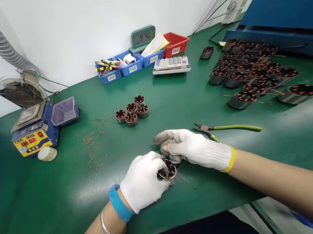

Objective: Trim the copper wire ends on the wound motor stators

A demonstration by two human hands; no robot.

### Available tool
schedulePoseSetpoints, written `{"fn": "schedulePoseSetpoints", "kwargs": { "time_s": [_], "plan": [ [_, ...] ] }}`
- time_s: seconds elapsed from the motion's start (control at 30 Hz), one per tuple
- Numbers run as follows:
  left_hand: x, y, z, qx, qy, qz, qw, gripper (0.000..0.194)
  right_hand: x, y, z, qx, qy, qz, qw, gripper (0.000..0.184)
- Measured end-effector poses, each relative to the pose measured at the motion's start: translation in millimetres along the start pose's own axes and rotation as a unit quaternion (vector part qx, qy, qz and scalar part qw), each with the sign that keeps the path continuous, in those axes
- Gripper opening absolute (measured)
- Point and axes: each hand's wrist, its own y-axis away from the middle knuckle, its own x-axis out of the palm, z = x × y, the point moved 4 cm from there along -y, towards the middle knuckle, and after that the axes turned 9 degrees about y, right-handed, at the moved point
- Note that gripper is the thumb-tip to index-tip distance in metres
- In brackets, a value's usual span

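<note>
My left hand (147, 179), in a white glove, grips a motor stator (168, 169) with a silvery ring and copper windings. The stator is close above the green table or resting on it; I cannot tell which. Just beyond it, my right hand (189, 147), in a white glove with greyed fingertips, has its fingers curled and its thumb pressed against them. Anything pinched there is too small to make out. Green-handled cutting pliers (232, 126) lie on the table to the right of that hand. Thin wire bits (186, 181) are near the held stator.
Several stators (130, 109) stand mid-table, with wire scraps (91, 147) to their left. More stators (250, 64) crowd the right, before a blue machine (285, 13). A calculator (171, 65), tool bins (132, 66) and clock (143, 36) line the wall. A solder pot (33, 136) is left.
</note>
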Motion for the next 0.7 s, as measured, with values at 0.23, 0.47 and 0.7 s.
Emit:
{"fn": "schedulePoseSetpoints", "kwargs": {
  "time_s": [0.23,0.47,0.7],
  "plan": [
    [-5.5,3,0,-0.020,-0.014,0.005,1.000,0.011,-9,-17,1,0.041,0.069,0.071,0.994,0.039],
    [-5.7,2,3,-0.029,-0.003,0.022,0.999,0.014,-20,24,-12,0.048,0.114,0.095,0.988,0.032],
    [-5.9,1,2,-0.019,0.012,0.011,1.000,0.011,-19,49,-10,-0.108,0.552,0.011,0.827,0.042]
  ]
}}
